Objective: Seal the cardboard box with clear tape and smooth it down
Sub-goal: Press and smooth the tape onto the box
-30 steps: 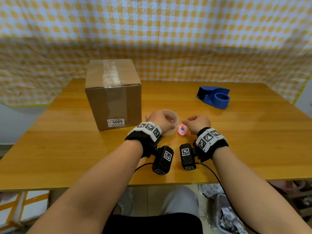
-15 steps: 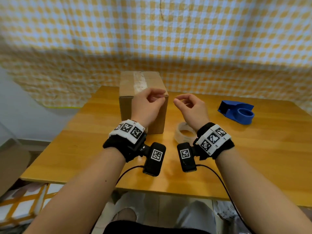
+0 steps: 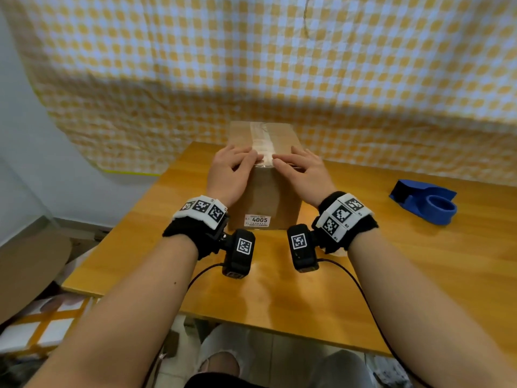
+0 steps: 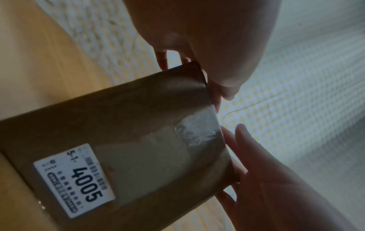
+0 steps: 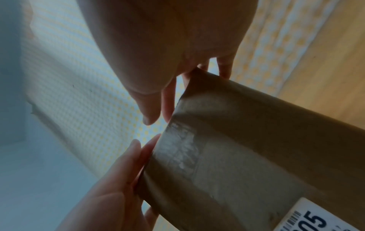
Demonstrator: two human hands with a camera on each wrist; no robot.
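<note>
The cardboard box (image 3: 265, 191) is plain brown, with a strip of clear, glossy tape (image 3: 263, 147) running down its top and a white label (image 3: 258, 220) printed "4005" in dark digits at 6 o'clock on its front face. The table (image 3: 391, 275) is honey-yellow wood with a fine grain. At 3 o'clock from the box sits a deep blue tape dispenser (image 3: 423, 202). The cloth (image 3: 251, 65) at 12 o'clock is checked yellow and white
</note>
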